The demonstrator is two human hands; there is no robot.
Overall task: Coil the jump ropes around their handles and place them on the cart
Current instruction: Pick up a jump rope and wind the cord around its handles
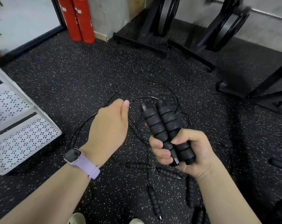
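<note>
My right hand (pixel 185 151) grips two black ribbed jump-rope handles (pixel 161 125) side by side, their tops pointing up and away. From the handle tops a thin black rope (pixel 145 98) arcs left to my left hand (pixel 111 125), which pinches it between thumb and fingers. The rest of that rope hangs in loose loops down to the floor. Several more black handles (pixel 154 202) with ropes lie on the speckled floor below my hands. The white perforated cart (pixel 24 135) stands at the left edge.
Two red cylinders (pixel 79 20) stand against the far wall. Black weight-plate racks (pixel 201 33) fill the far right. Another dark piece of equipment (pixel 280 164) lies at the right edge. My shoe tips (pixel 77 219) show at the bottom.
</note>
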